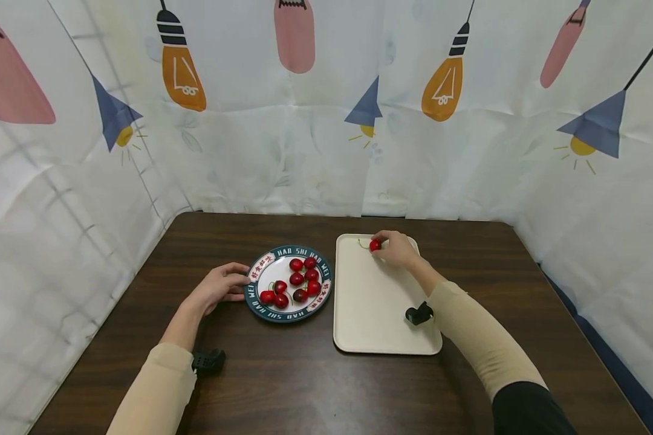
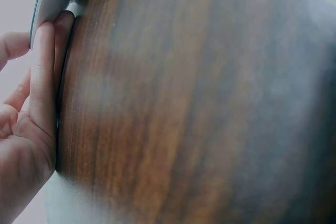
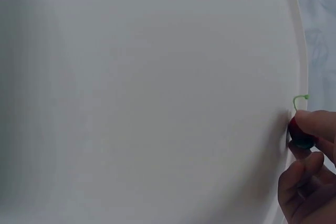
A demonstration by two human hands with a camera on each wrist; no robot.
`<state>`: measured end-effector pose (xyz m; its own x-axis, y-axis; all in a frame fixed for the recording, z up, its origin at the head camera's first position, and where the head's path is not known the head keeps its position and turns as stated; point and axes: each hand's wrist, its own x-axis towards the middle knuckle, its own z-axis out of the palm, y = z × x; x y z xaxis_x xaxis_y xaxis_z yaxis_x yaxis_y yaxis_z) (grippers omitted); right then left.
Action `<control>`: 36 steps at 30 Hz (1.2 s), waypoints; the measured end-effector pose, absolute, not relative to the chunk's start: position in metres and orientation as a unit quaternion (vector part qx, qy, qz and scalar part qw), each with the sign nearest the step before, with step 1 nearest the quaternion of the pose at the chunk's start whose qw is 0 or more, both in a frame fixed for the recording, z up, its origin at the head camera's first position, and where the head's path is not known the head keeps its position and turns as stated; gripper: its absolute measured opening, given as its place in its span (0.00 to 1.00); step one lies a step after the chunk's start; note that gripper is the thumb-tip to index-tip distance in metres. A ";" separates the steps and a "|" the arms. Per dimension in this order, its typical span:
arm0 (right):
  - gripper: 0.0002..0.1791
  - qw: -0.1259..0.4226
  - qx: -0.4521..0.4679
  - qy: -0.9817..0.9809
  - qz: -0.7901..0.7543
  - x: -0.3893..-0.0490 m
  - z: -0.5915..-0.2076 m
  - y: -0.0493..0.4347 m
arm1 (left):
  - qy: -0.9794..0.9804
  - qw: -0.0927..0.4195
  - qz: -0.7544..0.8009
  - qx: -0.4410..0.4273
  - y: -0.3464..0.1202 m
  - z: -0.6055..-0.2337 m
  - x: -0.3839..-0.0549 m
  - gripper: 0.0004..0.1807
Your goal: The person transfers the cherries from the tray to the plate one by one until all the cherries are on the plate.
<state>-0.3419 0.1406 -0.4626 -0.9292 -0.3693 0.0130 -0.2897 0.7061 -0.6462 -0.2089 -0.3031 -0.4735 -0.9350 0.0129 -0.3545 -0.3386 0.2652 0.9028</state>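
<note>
A round plate [image 1: 286,318] with a dark blue lettered rim holds several red cherries [image 1: 296,279], some with green stems. My left hand [image 1: 224,286] grips the plate's left rim; in the left wrist view, fingers [image 2: 43,72] reach under the edge while another fingertip touches its outer side. My right hand [image 1: 396,249] pinches a single cherry [image 1: 375,245] over the far end of a cream rectangular tray [image 1: 378,314]. In the right wrist view, that cherry [image 3: 301,134] sits between thumb and fingers beside the tray's raised edge, its green stem pointing away.
Plate and tray stand side by side on a dark brown wooden table [image 1: 326,393]. A white curtain [image 1: 315,157] printed with lamps and pencils hangs behind and along the sides. Black wrist devices [image 1: 209,361] sit on both forearms.
</note>
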 end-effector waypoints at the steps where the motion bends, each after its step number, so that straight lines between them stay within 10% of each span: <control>1: 0.20 0.060 -0.179 0.921 -0.340 -0.341 -0.463 0.141 | 0.782 0.147 0.597 -0.105 -0.303 -0.474 -0.209 0.28; 36: 0.19 0.037 -0.260 0.899 -0.351 -0.324 -0.443 0.102 | 0.786 0.143 0.593 -0.102 -0.302 -0.473 -0.208 0.29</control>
<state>-0.3242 0.1016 -0.4429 -0.8619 -0.4936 0.1157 -0.4414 0.6184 -0.6502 -0.2083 -0.3021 -0.4730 -0.9384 0.0095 -0.3455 -0.3296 0.2762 0.9028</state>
